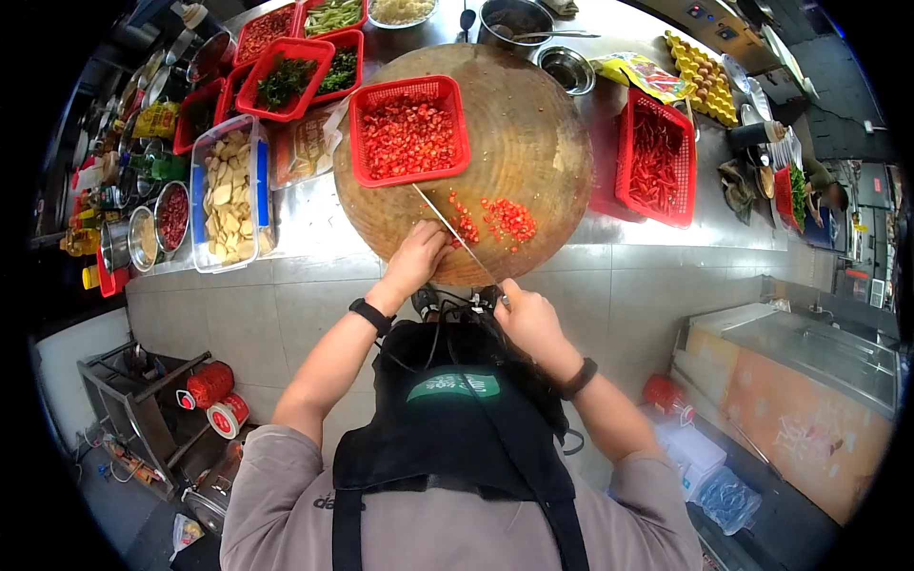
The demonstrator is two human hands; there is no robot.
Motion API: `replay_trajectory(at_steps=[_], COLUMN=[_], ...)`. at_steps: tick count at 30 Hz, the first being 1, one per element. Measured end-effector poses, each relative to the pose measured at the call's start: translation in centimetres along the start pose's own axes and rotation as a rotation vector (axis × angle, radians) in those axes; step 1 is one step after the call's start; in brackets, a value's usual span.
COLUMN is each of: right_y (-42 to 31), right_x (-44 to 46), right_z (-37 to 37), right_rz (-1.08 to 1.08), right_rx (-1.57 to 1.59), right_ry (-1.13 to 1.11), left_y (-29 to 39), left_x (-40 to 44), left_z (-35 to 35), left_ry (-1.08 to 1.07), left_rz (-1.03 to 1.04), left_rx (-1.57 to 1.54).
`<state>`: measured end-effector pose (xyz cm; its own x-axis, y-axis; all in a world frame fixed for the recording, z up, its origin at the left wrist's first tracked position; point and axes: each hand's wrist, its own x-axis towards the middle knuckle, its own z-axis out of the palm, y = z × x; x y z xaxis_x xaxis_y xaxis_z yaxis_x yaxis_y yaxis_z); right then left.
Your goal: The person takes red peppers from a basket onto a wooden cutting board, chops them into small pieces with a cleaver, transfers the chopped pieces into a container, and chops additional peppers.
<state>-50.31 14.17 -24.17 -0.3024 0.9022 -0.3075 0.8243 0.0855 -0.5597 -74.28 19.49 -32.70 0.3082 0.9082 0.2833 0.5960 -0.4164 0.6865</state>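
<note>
My right hand (529,322) grips the handle of a knife (449,225), its blade slanting up and left across the round wooden chopping board (533,124). Close to the blade's left side, my left hand (419,259) rests at the board's near edge with fingers curled together; whatever they hold is hidden beneath them. Chopped red chili (509,220) lies in a small pile right of the blade, with more bits along the blade. Farther back on the board stands a red plastic basket (461,124) filled with chopped red chili.
Right of the board, a red basket (690,186) holds whole red chilies. To the left stand a clear container (200,224) of pale slices and several red baskets of greens. Metal bowls (567,68), a yellow packet (643,74) and an egg tray (700,76) line the back.
</note>
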Motion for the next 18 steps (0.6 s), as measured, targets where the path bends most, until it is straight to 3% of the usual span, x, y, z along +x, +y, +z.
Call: replay_trajectory(at_steps=[15,18], right_y=[-0.7,-0.6], right_x=[-1.1,0.3], right_z=[-0.1,0.3], right_rz=[0.026,-0.018], right_rx=[-0.035,0.016], right_ry=[-0.045,0.041], left_y=[0.0,-0.5], left_x=[0.0,-0.5], left_z=[0.2,0.5], left_ry=[0.074,0.023], left_rz=[0.056,0.027], left_rx=[0.038,0.071])
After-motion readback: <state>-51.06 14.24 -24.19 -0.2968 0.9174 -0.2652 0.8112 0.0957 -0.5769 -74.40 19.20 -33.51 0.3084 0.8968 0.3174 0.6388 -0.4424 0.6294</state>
